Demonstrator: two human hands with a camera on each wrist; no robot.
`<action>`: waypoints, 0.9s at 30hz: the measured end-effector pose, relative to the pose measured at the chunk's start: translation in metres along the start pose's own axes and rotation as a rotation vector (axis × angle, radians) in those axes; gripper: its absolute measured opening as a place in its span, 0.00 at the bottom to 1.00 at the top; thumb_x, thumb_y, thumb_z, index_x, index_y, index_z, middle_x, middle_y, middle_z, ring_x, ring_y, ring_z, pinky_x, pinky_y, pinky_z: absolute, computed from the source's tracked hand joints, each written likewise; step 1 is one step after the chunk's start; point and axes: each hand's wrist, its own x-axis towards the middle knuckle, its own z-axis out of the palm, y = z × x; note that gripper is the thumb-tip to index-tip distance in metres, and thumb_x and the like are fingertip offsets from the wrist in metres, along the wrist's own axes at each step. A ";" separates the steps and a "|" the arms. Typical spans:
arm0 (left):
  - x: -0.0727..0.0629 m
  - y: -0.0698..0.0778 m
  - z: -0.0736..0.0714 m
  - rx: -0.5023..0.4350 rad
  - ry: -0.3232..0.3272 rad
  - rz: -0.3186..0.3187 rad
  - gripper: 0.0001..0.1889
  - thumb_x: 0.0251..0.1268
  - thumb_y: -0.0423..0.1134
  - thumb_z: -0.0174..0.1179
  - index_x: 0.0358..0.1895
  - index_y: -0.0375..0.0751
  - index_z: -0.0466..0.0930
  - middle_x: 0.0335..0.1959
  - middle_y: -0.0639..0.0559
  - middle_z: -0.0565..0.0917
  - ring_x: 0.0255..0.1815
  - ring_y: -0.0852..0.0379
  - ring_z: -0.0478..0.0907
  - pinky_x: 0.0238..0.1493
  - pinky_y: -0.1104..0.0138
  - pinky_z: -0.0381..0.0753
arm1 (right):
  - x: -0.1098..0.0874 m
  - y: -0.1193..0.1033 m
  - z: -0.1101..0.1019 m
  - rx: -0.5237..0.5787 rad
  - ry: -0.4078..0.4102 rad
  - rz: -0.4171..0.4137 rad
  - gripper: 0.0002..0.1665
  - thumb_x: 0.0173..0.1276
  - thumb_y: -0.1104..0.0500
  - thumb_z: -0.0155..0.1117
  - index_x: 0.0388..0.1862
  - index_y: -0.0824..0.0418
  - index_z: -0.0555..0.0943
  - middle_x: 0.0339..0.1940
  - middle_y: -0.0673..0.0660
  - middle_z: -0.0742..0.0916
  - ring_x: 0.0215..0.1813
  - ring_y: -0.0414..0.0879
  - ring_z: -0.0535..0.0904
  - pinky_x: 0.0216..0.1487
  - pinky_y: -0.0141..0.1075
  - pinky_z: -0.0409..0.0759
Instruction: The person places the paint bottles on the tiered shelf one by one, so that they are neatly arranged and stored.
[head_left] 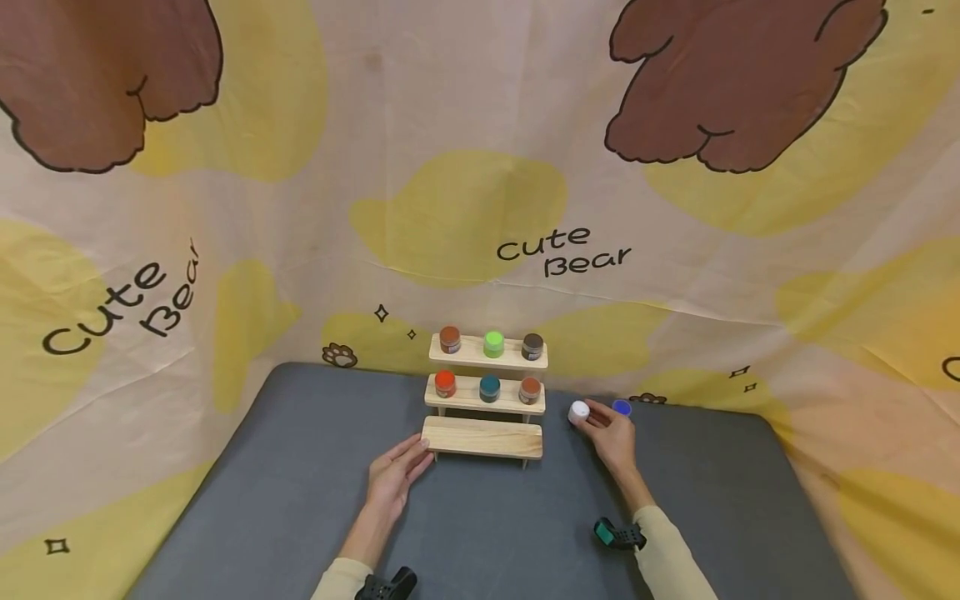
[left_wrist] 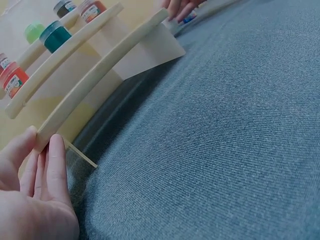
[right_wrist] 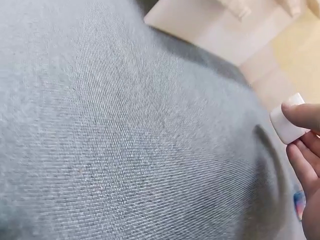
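Observation:
A three-step wooden display stand [head_left: 482, 437] stands at the back of the table. My left hand [head_left: 392, 479] grips the left end of its lowest step, thumb above and fingers beneath. To the right of the stand, my right hand [head_left: 615, 443] pinches a small white paint jar [right_wrist: 284, 127] between thumb and fingers. The lowest step is bare. On the middle step sit a red jar [head_left: 445, 383], a teal jar [head_left: 490, 388] and a reddish-brown jar [head_left: 529, 390]. The top step bears an orange-brown jar [head_left: 450, 339], a bright green jar [head_left: 493, 344] and a dark brown jar [head_left: 532, 347].
A blue jar [head_left: 622, 407] stands just behind my right hand, near the table's back edge. Dark grey cloth covers the table [head_left: 510, 533]. A printed bear curtain [head_left: 450, 217] hangs close behind the stand and along both sides.

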 end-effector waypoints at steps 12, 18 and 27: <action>-0.001 0.000 0.000 0.017 0.003 -0.003 0.28 0.60 0.29 0.68 0.61 0.20 0.70 0.47 0.42 0.83 0.41 0.56 0.85 0.52 0.63 0.87 | -0.016 -0.027 -0.012 0.027 0.008 -0.059 0.28 0.56 0.64 0.77 0.56 0.69 0.81 0.53 0.67 0.85 0.54 0.58 0.83 0.48 0.30 0.87; -0.002 -0.001 0.000 0.018 0.003 -0.004 0.28 0.60 0.29 0.68 0.62 0.21 0.70 0.48 0.41 0.83 0.42 0.56 0.85 0.52 0.63 0.87 | -0.025 -0.035 -0.016 0.031 0.006 -0.080 0.27 0.56 0.64 0.77 0.56 0.67 0.82 0.51 0.64 0.86 0.50 0.46 0.84 0.46 0.22 0.85; -0.001 -0.001 0.000 0.026 -0.006 -0.007 0.29 0.60 0.31 0.69 0.62 0.21 0.70 0.52 0.39 0.81 0.43 0.56 0.85 0.54 0.63 0.86 | -0.039 -0.042 -0.017 0.062 0.003 -0.112 0.27 0.54 0.65 0.78 0.54 0.68 0.83 0.52 0.64 0.86 0.47 0.38 0.83 0.50 0.21 0.83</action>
